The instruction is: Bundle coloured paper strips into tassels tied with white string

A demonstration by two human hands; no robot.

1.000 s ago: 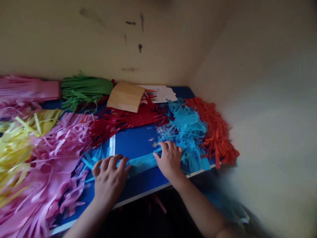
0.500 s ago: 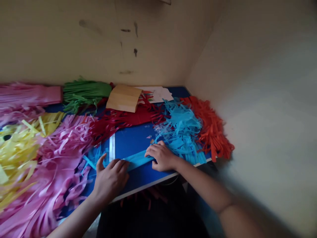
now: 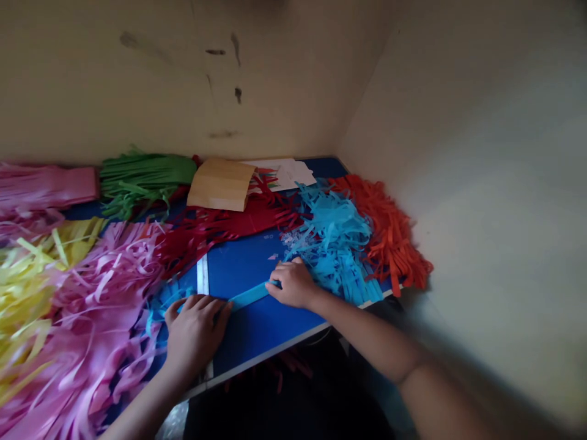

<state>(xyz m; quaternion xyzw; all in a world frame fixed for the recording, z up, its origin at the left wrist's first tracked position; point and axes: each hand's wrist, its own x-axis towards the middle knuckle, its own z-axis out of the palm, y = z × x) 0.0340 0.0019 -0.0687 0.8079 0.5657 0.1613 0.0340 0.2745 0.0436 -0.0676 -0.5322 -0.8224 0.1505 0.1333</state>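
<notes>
A folded light-blue paper strip [image 3: 247, 295] lies across the blue table [image 3: 270, 327] near its front edge. My left hand [image 3: 195, 333] presses flat on the strip's left end, fingers spread. My right hand [image 3: 293, 285] rests curled on its right end, at the edge of a heap of light-blue fringed paper [image 3: 337, 244]. A metal ruler [image 3: 202, 280] lies on the table just above my left hand.
Fringed paper lies in heaps: orange [image 3: 389, 232] by the right wall, dark red [image 3: 220, 227] behind, green [image 3: 137, 177] at the back, pink [image 3: 92, 305] and yellow [image 3: 27, 275] at the left. A brown folded paper [image 3: 220, 183] and white sheets [image 3: 284, 172] sit at the back.
The blue strip has become narrower, as if folded or rolled tighter. My right hand has slid left along it and curled; my left hand has shifted slightly left and lower.
</notes>
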